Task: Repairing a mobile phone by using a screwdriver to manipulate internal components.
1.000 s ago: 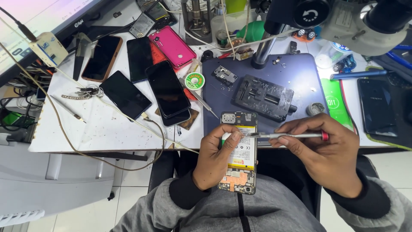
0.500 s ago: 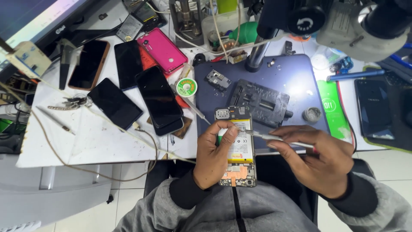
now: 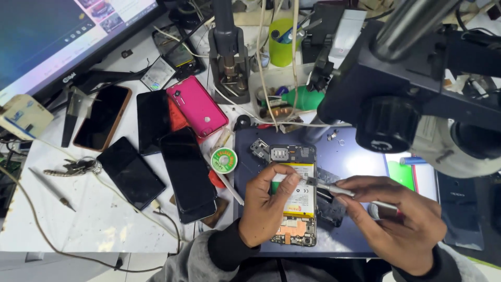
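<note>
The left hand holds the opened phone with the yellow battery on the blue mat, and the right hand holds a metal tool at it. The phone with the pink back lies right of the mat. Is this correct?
Not quite. In the head view the pink phone lies left of the blue mat, beside the dark phones. The rest holds: left hand on the opened phone, right hand with the metal tool.

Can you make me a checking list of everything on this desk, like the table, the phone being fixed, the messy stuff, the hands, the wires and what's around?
Surface: white tabletop with a dark blue rectangular work mat.
Job's things: opened phone with its yellow-and-white battery showing, lying on the mat; thin silver metal tool, tip at the battery's edge.
Clutter: pink phone, three black phones, green solder reel, bunch of keys.
Grippers: left hand steadies the phone; right hand pinches the tool.
Cables: thin white wires hanging over the desk.
Surroundings: black microscope overhead, computer monitor behind.
</note>
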